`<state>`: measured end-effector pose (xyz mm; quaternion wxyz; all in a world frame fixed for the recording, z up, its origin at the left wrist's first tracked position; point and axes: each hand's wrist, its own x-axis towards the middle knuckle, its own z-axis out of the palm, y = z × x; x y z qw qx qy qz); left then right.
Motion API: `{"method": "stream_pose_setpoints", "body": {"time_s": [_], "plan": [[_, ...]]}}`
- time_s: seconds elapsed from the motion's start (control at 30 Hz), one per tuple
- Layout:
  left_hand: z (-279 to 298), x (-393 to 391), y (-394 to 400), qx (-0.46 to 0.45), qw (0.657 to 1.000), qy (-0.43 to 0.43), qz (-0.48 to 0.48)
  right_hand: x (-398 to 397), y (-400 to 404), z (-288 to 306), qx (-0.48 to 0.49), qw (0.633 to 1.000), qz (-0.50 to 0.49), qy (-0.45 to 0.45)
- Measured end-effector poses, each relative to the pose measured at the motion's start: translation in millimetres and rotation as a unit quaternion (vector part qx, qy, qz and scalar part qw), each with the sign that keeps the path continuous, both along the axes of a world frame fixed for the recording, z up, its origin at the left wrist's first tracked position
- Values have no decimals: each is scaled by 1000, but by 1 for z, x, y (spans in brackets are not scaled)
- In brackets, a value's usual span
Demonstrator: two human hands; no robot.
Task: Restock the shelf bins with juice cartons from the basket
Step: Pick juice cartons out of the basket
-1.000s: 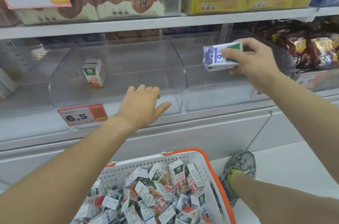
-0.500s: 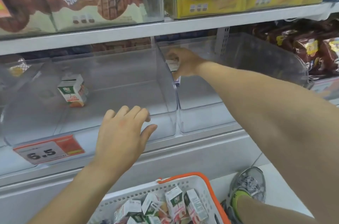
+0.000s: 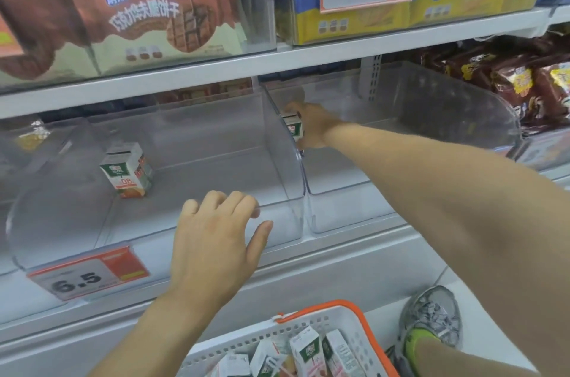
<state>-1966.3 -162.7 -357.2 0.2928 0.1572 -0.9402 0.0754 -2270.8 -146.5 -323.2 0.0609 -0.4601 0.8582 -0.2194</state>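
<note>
Juice carton is deep in the right clear bin, at its far left corner against the dividing wall, upright as far as I can tell, with my right hand wrapped around its right side; fingers look curled on it, though the bin wall blurs the exact contact. Small box, probably light and stiff enough to take by the two broad faces, but the card would dent if squeezed hard and the smooth print could slip, so a flat side pinch seems best. My left hand rests on the near front lip of the left clear bin, fingers loosely bent over the edge, thumb out to the right, holding nothing. That bin has one carton standing alone, far left. Price tag reading 6.5 clips to the near left shelf edge. Below, near me, the white basket with orange rim holds more cartons jumbled at angles. My shoe is right of it. Biscuit packs sit on the shelf above. Restocking looks barely begun.
</note>
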Motion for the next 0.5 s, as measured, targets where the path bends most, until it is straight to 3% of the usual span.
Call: {"method": "stream_pose_setpoints", "body": {"time_s": [0.17, 0.23, 0.33, 0.43, 0.5], "plan": [[-1, 1, -4, -1, 1000, -4, -2, 34, 39, 30, 30, 998, -13, 57], [0, 2, -3, -2, 1000, -9, 3, 52, 75, 39, -18, 992, -1, 123], [3, -2, -3, 19, 999, -25, 18, 93, 133, 45, -165, 967, 20, 191], [6, 6, 10, 86, 993, 66, -43, 159, 174, 39, -278, 944, 48, 171], [-2, 27, 25, 97, 977, 163, -95, 195, 183, 18, -243, 962, 83, 93]]}}
